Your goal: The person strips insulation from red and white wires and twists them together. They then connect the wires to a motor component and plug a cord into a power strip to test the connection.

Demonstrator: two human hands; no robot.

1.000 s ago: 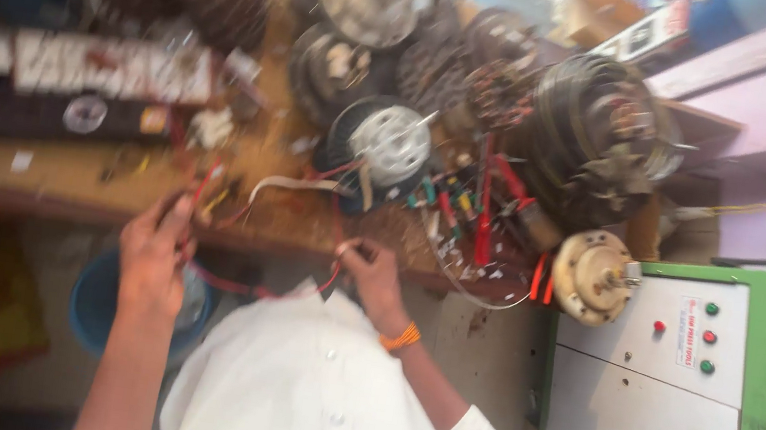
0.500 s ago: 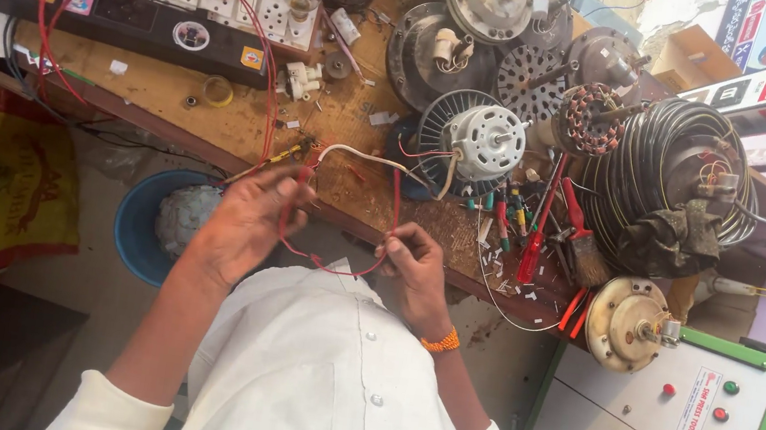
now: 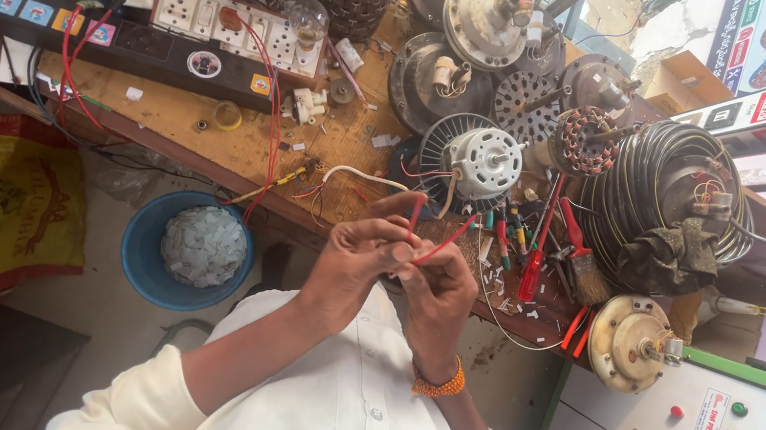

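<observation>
At a cluttered repair bench, your left hand (image 3: 352, 262) and right hand (image 3: 436, 296) meet just below the wooden edge, fingertips pressed together and pinching the red wires (image 3: 438, 245) that run up to the small motor (image 3: 484, 162) on the bench (image 3: 170, 113); screwdrivers (image 3: 536, 250) lie beside it, a blue tub (image 3: 139, 252) sits on the floor below

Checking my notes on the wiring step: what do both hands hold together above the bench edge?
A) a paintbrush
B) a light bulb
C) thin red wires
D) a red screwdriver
C: the left hand and right hand pinch thin red wires between their fingertips.
</observation>
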